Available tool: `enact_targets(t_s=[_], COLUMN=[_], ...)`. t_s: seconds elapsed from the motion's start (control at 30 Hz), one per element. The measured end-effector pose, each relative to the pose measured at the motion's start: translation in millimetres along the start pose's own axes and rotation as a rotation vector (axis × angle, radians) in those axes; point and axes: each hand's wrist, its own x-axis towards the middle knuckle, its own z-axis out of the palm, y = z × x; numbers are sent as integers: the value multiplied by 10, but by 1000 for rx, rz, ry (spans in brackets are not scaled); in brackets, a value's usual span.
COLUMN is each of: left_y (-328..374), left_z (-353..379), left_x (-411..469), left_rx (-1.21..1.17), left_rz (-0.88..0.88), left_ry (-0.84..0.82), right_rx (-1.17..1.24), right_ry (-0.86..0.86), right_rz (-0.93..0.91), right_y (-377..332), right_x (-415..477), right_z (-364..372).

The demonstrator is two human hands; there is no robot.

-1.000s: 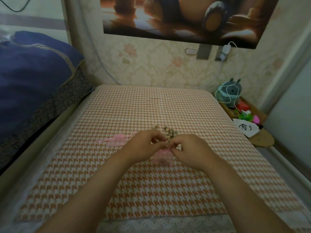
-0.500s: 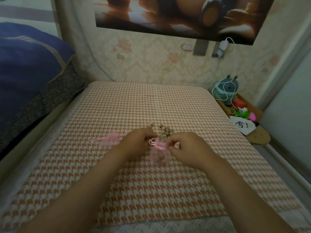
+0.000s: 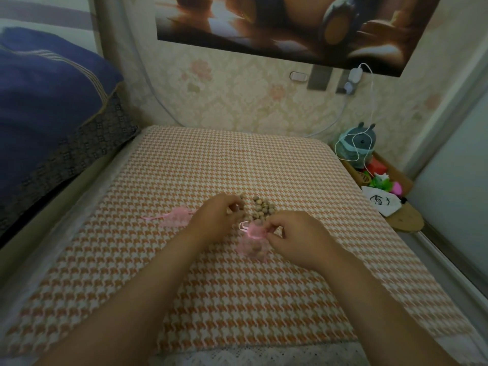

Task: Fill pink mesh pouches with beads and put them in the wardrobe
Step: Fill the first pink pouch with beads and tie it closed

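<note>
Right hand [image 3: 298, 237] pinches pouch [image 3: 252, 240] neck mid-mattress; left hand [image 3: 217, 219] curled, contents unclear, nearer bead pile [image 3: 260, 208] just beyond, toward mattress [image 3: 237, 159] far edge.

pouches [image 3: 252, 240] pink | beads [image 3: 260, 208] tan | cover [image 3: 237, 299] orange-white houndstooth | pillow [image 3: 47, 85] navy

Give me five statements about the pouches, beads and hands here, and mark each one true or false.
1. The right hand pinches the top of a pink mesh pouch. True.
2. That pouch is empty. False: beads show through its mesh.
3. A second pouch lies on the cloth beside the left hand. True.
4. The loose beads sit in a bowl. False: they lie straight on the checked cloth.
5. The left hand rests at the cloth's near edge. False: it is up by the beads.
</note>
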Motion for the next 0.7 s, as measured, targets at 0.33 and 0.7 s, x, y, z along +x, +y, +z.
enact_targets(t_s=[0.33,0.7], left_y=[539,582], left_z=[-164,-164], left_x=[-331,-471], left_rx=[-216,-19], left_rz=[109,18], left_ry=[-20,-100], right_rx=[6,61], right_ry=[26,27], right_rz=[14,31], right_y=[-15,8], right_x=[-22,-42], right_z=[-9,3])
